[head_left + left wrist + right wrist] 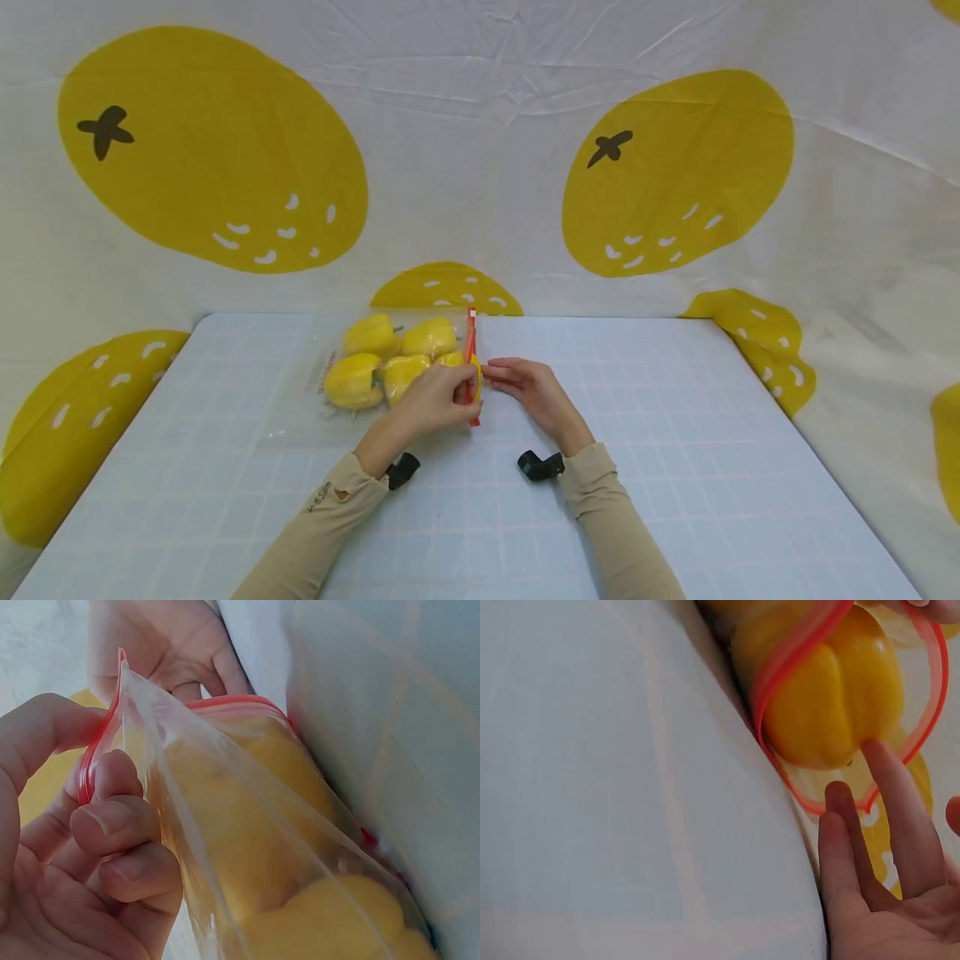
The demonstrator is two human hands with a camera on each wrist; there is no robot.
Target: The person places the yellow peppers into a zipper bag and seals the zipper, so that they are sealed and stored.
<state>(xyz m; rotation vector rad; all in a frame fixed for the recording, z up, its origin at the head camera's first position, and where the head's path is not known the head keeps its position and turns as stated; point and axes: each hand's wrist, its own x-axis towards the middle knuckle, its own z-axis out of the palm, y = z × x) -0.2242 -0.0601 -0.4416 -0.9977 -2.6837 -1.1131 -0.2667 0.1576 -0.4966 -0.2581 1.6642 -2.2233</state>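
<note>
A clear zip bag [296, 427] lies on the table with several yellow bell peppers [352, 382] inside. Its red zip edge [471, 327] faces right, and the mouth gapes in the right wrist view. My left hand [431, 400] pinches that red edge between thumb and fingers, lifting one side of the mouth. Just right of the opening is my right hand [534, 390], its fingers extended toward the bag. In the right wrist view a yellow pepper [821, 697] sits in the mouth, and a fingertip [877, 754] of the right hand is right at its end.
A pale blue checked cloth [675, 467] covers the table. Behind it hangs a white sheet [465, 167] printed with large yellow fruits. Black wrist cameras [540, 465] sit at both cuffs, close over the cloth.
</note>
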